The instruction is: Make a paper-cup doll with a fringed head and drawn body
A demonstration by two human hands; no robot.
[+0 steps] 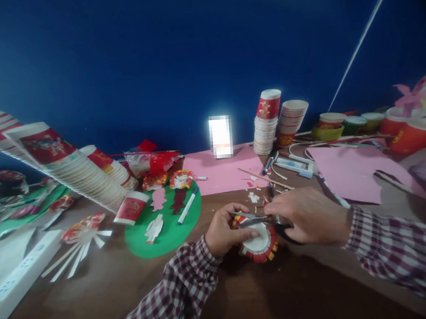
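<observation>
My left hand (226,230) pinches a paper cup (258,243) cut into a fringed, flower-like shape with a white round middle and red and yellow strips. My right hand (305,214) is closed around the black handles of a pair of scissors (255,221). The blades point left, across the upper part of the cut cup, between my two hands. Small paper scraps (253,197) lie on the table just beyond the cup.
A green paper circle (138,243) with fish-shaped cutouts and a marker lies at left, near tilted cup stacks (87,179) and a white power strip (23,277). Pink sheets (221,173) lie behind the hands. Upright cup stacks (265,134) and bowls (417,135) stand at back right.
</observation>
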